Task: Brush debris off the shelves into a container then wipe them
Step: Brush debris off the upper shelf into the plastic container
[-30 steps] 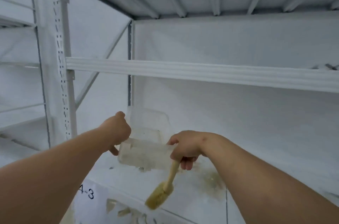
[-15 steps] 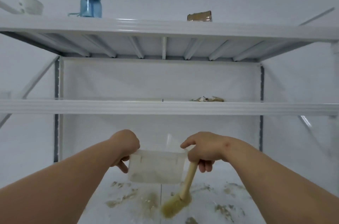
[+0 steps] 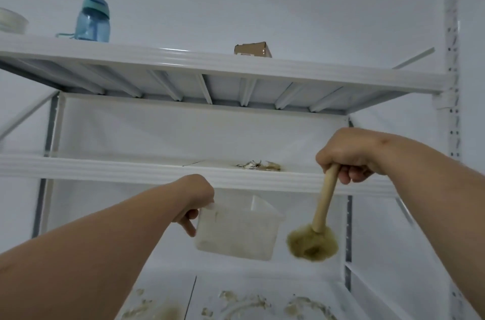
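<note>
Left hand (image 3: 195, 197) gripping a clear container (image 3: 237, 229) below the middle shelf (image 3: 105, 166), right hand (image 3: 346, 155) clenching a brush (image 3: 313, 239), whose careless sweep could scatter the debris (image 3: 258, 165) beyond past the tub.

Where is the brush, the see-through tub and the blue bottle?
Brush (image 3: 312, 242): head view, on its bristly head below the wooden handle.
See-through tub (image 3: 236, 233): head view, on its front wall.
Blue bottle (image 3: 92, 21): head view, on its body, up on the top shelf.
</note>
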### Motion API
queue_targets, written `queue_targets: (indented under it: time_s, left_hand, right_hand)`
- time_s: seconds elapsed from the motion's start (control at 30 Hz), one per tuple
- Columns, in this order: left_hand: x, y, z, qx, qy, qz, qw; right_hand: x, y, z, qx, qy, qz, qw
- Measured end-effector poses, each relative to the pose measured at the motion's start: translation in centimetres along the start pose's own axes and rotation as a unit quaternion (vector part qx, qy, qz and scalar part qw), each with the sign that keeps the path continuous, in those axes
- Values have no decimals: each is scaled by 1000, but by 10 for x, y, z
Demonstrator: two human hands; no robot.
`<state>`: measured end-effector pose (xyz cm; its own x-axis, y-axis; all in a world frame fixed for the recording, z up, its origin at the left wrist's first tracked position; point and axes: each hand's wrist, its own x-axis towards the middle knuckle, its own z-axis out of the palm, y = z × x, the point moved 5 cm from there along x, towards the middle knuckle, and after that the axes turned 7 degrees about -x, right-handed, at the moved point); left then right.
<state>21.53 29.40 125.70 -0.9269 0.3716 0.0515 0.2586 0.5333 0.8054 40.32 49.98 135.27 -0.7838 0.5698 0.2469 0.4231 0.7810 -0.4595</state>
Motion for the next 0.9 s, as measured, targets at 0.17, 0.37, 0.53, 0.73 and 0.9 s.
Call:
queue_targets:
  time_s: [0.17,0.37,0.53,0.73,0.9]
  left_hand:
    - [11,18,28,-9,-5,0,1000]
    - [21,26,42,-66,16,-23,997]
    - [31,30,48,-76,15,-22,997]
    - [37,37,53,-70,-39,28,996]
    - [56,33,50,-74,-91,50,992]
  right_hand:
    - [31,15,-38,38,80,-16,996]
    - [51,14,-64,147,126,-65,979]
    - [66,25,-64,252,143,-86,953]
    - [84,26,-47,373,145,-95,912]
    - [108,22,-45,399,205,-86,890]
